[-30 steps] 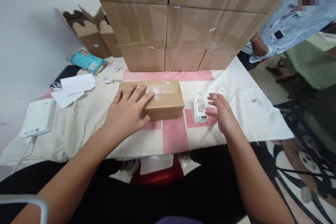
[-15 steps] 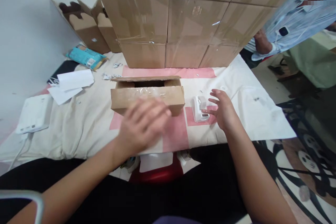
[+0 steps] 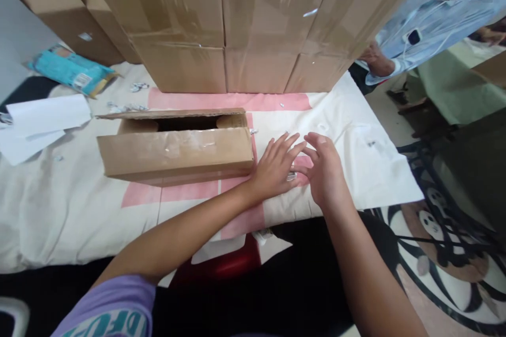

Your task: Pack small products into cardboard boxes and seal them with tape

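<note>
Head view. Cardboard box (image 3: 177, 150): set back from the table's (image 3: 375, 179) near edge, now gaping, unheld. Your left hand (image 3: 274, 167): moved off it, spread, beside your spread right hand (image 3: 327, 175). Tape dispenser (image 3: 291, 175): mostly hidden between; contact unclear. Work apparently shifts there.

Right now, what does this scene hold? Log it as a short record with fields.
Left hand: fingers spread, right of the box, largely covering a small object; contact unclear
Right hand: open, beside the left, holding nothing visible
Box: cardboard, on the cloth, top gaping
Behind: taped, stacked cartons
Left side: blue packet, white papers
</note>
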Available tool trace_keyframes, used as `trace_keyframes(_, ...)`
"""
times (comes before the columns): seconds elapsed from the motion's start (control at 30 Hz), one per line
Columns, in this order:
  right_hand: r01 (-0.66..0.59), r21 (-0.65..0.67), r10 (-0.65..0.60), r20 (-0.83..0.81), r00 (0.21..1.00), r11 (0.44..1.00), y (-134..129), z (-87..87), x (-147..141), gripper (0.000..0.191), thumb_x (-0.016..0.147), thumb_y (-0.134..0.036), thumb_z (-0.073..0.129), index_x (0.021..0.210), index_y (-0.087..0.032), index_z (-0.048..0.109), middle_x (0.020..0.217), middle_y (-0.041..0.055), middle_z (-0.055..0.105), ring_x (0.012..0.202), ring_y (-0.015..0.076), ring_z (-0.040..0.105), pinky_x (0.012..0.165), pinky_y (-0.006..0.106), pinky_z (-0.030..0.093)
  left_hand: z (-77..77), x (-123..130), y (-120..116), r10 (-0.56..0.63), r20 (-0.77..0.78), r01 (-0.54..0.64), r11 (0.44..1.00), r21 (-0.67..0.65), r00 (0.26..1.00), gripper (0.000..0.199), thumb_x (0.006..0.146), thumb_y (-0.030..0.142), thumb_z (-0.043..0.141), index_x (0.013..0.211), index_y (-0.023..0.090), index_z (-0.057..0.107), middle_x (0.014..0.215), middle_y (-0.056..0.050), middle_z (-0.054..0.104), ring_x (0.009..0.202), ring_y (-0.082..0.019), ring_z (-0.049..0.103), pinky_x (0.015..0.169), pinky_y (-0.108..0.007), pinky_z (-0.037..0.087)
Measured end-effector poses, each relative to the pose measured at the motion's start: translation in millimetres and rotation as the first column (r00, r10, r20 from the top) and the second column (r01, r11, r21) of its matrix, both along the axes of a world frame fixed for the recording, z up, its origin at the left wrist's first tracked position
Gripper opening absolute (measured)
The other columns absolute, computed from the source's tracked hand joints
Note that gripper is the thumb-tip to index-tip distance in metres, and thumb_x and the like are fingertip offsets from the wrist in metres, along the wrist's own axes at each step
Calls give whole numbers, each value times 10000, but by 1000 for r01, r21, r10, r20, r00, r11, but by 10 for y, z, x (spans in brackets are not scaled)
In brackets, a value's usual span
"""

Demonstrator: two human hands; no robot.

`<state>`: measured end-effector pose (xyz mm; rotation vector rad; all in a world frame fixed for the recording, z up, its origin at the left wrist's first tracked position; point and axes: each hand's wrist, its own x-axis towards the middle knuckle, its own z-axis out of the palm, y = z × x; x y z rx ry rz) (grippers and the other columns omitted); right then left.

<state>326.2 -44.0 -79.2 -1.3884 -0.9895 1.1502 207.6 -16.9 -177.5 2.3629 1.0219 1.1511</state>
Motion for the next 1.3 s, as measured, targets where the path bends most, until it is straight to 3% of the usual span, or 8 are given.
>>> trace_keyframes(0.17, -79, 32, 73, 155, 985, 996, -88, 116, 58, 445, 915, -680, 478, 1199, -347, 561, 1430, 45, 517, 1311, 308, 580, 722, 375, 672, -70, -75, -39, 32, 97, -40, 996, 77, 995, 902, 908, 635, 645, 1575, 253, 175, 1614, -220, 358, 1526, -332, 349, 1241, -611, 262)
trace_keyframes(0.5, -107, 73, 78, 327, 942, 992, -300, 101, -31, 375, 937, -676, 524, 1109, -374, 666, 1381, 30, 592, 1302, 374, 603, 752, 520, 681, -49, -113, -30, 123, 117, -133, 988, 81, 985, 873, 932, 751, 500, 1571, 290, 124, 1588, -209, 354, 1483, -344, 394, 1193, -587, 317)
trace_keyframes(0.77, -79, -33, 85, 273, 958, 996, -418, 104, -37, 267, 936, -529, 642, 1089, -316, 690, 1238, 71, 659, 1100, 280, 687, 645, 359, 673, -64, -104, -19, 177, 107, -187, 978, 88, 978, 892, 941, 729, 502, 1590, 261, 107, 1584, -211, 323, 1495, -356, 343, 1196, -560, 307)
trace_keyframes(0.87, -98, -87, 113, 191, 975, 991, -414, 52, 4, 225, 897, -480, 702, 1007, -284, 702, 1158, 81, 687, 951, 264, 703, 448, 290, 575, -79, -98, -12, 168, 118, -172, 985, 25, 979, 944, 920, 769, 494, 1599, 281, 58, 1613, -197, 281, 1524, -354, 299, 1231, -567, 264)
trace_keyframes(0.97, -105, -137, 133, 215, 967, 985, -417, 20, 72, 234, 870, -484, 738, 954, -272, 683, 964, 66, 709, 756, 222, 688, 377, 247, 469, -75, -108, -12, 179, 103, -178, 984, -20, 978, 955, 903, 817, 449, 1598, 286, 67, 1606, -200, 282, 1527, -372, 297, 1230, -598, 269)
trace_keyframes(1.13, -69, -136, 133, 544, 829, 988, -421, 45, 216, 327, 866, -581, 695, 989, -279, 664, 779, 43, 679, 592, 185, 628, 390, 254, 424, -81, -135, 5, 189, 79, -190, 982, 13, 979, 954, 890, 853, 396, 1597, 277, 113, 1580, -197, 315, 1508, -371, 333, 1228, -578, 285)
trace_keyframes(1.2, -114, -210, 222, 617, 755, 971, -409, 71, 253, 330, 893, -569, 656, 979, -251, 673, 805, 57, 700, 616, 193, 646, 448, 274, 461, -108, -145, 24, 173, 99, -177, 984, 27, 980, 992, 854, 886, 411, 1593, 286, 131, 1589, -185, 316, 1509, -378, 327, 1229, -568, 287)
trace_keyframes(1.3, -217, -409, 439, 592, 676, 886, -392, 103, 252, 317, 948, -520, 592, 943, -218, 686, 782, 47, 711, 626, 185, 650, 525, 283, 477, -146, -153, 47, 165, 127, -171, 984, 45, 978, 1024, 812, 917, 439, 1581, 295, 173, 1593, -174, 328, 1511, -391, 320, 1225, -570, 290)
